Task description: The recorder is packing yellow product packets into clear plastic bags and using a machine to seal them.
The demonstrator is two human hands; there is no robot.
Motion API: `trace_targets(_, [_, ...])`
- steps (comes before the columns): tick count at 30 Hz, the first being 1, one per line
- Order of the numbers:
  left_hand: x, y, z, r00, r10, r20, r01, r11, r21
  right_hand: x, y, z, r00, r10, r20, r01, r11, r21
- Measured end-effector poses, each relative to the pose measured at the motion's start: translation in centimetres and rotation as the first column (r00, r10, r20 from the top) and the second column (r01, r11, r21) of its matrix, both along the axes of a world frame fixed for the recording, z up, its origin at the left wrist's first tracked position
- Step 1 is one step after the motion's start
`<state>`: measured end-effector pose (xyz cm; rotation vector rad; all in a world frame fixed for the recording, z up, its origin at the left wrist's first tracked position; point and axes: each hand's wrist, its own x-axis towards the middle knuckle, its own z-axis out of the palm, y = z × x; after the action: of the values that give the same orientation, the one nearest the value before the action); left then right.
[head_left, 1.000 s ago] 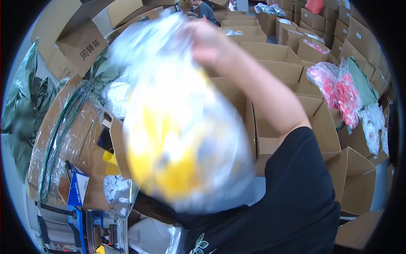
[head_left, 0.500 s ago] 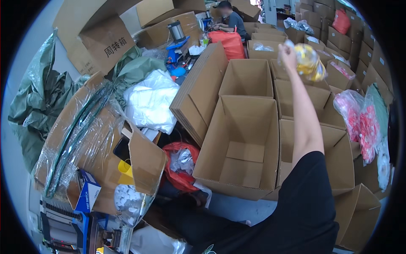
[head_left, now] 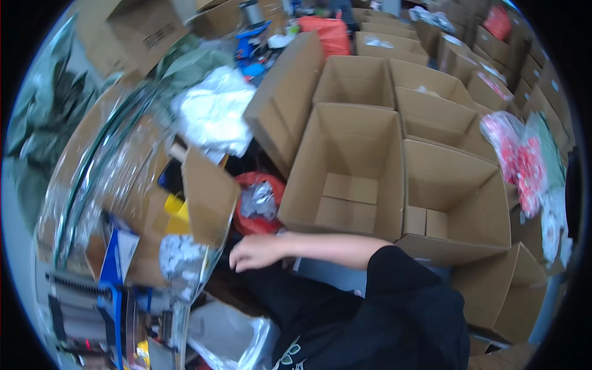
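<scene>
Nearer than the open carton [head_left: 359, 148] and left of it, the right hand [head_left: 254, 251] has fingers bent, any pinch indeterminable; farther left, a blue-and-white box [head_left: 120, 254]; just left, the red bag [head_left: 245, 217]; beyond, leftward, cardboard [head_left: 132, 38] with illegible dark print.

Large carton, between 10 and 11 o'clock: a short slanting row of dark characters on the brown cardboard [head_left: 139, 40], too blurred to read.
Blue-and-white box [head_left: 121, 251], toward 8 o'clock: print on the outside is smeared; no word comes out clearly.
Black T-shirt [head_left: 376, 320], near 6 o'clock: pale lettering under a leaf-shaped print [head_left: 291, 350] on the front, partly cut by the lower edge and not legible.
Stacked cartons [head_left: 527, 92], around 2 o'clock: small pale labels on brown sides, too small and blurred for any writing to show.
</scene>
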<state>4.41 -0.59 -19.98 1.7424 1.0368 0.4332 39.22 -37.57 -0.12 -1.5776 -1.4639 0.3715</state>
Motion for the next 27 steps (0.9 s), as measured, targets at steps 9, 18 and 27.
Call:
trace_targets(9, [-18.1,-11.2,2.5,0.776,0.629,0.052,-0.631,0.776,0.019,-20.8,12.8,-7.3,0.835,0.515,-0.194,-0.543,0.828,-0.139])
trace_targets(18, [-9.9,-17.4,15.5,0.805,0.438,0.401,-0.264,0.869,-0.418,-29.0,16.5,-6.5,0.768,0.562,0.308,-0.422,0.806,-0.416])
trace_targets(27, [-6.1,-21.5,13.1,0.978,-0.203,0.042,0.185,0.944,0.273,-2.7,7.6,-11.8,-0.298,0.093,-0.95,-0.029,0.994,0.107])
